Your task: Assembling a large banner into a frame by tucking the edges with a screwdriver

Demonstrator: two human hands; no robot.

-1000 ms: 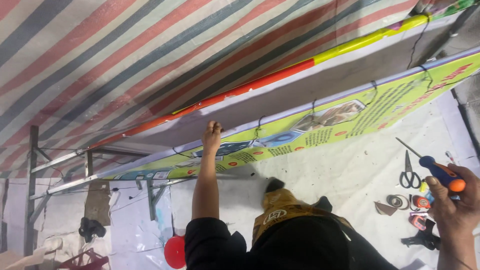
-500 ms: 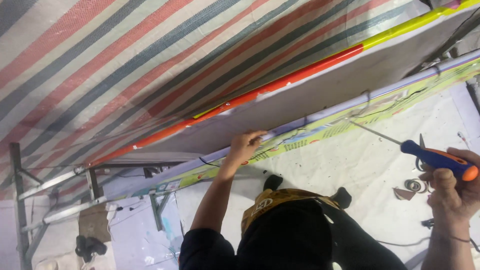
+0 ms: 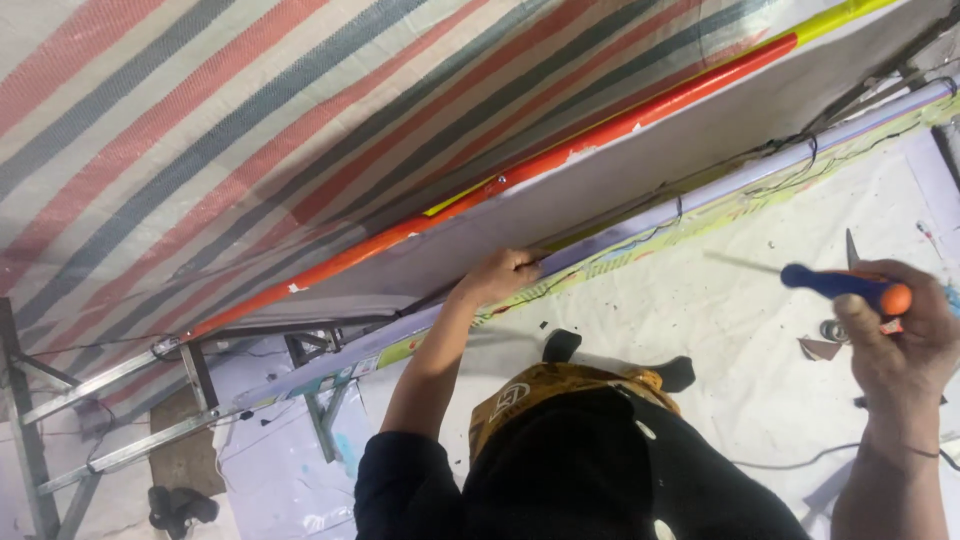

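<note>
My left hand (image 3: 500, 275) grips the lower edge of a long grey banner frame bar (image 3: 700, 195), with its fingers curled around the edge. My right hand (image 3: 895, 335) is raised at the right and holds a screwdriver (image 3: 835, 283) with a blue and orange handle. Its thin shaft points left toward the bar and stays apart from it. A printed green and yellow banner strip (image 3: 650, 245) runs along under the bar. Thin black wire ties (image 3: 810, 150) loop around the bar.
A striped red, grey and white tarp (image 3: 250, 130) fills the upper left. An orange and yellow board edge (image 3: 620, 130) runs diagonally above the grey panel. Metal trestle legs (image 3: 190, 375) stand at the lower left on white sheeting (image 3: 740, 330). Small tools and scraps (image 3: 830, 335) lie by my right hand.
My left hand slid down and right along the bar and closed on its edge. My right hand lifted the screwdriver off the sheeting and swung it toward the bar. The view moved closer.
</note>
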